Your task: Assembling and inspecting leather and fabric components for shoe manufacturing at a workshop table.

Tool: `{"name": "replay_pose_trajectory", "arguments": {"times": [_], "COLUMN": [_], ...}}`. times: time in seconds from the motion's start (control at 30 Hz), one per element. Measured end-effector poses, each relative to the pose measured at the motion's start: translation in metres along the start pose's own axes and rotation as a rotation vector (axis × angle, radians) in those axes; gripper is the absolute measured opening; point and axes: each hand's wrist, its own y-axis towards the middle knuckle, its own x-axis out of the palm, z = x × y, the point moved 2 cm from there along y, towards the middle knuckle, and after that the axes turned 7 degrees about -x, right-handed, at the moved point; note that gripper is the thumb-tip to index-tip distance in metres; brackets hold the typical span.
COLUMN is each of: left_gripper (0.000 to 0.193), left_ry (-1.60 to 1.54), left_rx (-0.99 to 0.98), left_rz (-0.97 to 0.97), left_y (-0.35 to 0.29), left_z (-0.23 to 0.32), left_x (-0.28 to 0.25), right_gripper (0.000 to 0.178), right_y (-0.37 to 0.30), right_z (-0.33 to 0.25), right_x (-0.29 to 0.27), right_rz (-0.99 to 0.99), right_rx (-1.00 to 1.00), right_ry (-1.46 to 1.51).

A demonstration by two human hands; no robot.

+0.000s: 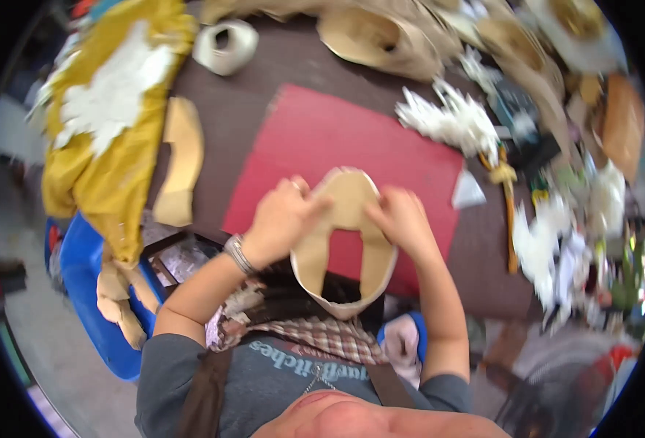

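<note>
A tan shoe upper (348,198) with a pale rim and a cut-out opening hangs over the near part of a red mat (293,139). My left hand (282,217) grips its left edge, with the thumb on the tan face. On the opposite edge my right hand (405,223) is closed, thumb also on the face. The fingers of both hands go partly out of sight behind the piece. Red mat shows through the opening.
Yellow cloth with a white patch (114,84) lies at left, beside a curved tan piece (180,164) and a white roll (225,47). A blue tub (92,292) holds tan pieces. More uppers (381,40) lie at the back; white scraps (450,120) and a wooden-handled tool (510,219) lie right.
</note>
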Motion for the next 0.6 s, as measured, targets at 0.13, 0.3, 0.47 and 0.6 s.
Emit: {"name": "replay_pose_trajectory", "arguments": {"times": [0.13,0.3,0.47,0.6], "left_gripper": [0.022,0.018,0.022,0.026], "left_ry": [0.059,0.051,-0.293,-0.304], "left_rx": [0.088,0.245,0.381,-0.042], "left_rz": [0.031,0.041,-0.656,-0.282], "left_y": [-0.008,0.055,0.071,0.070], "left_z": [0.002,0.035,0.053,-0.014], "left_x": [0.014,0.001,-0.019,-0.007], "right_gripper": [0.033,0.025,0.020,0.022], "right_y": [-0.057,-0.049,-0.050,-0.037], "right_z": [-0.023,-0.040,-0.089,-0.085], "right_x": [-0.009,-0.013,-0.055,-0.049], "right_rz": [0.128,-0.003,-0.086,-0.025], "right_rx": [-0.132,-0.349,-0.805,-0.830], "right_ry": [0.028,-0.230,-0.434,-0.595]}}
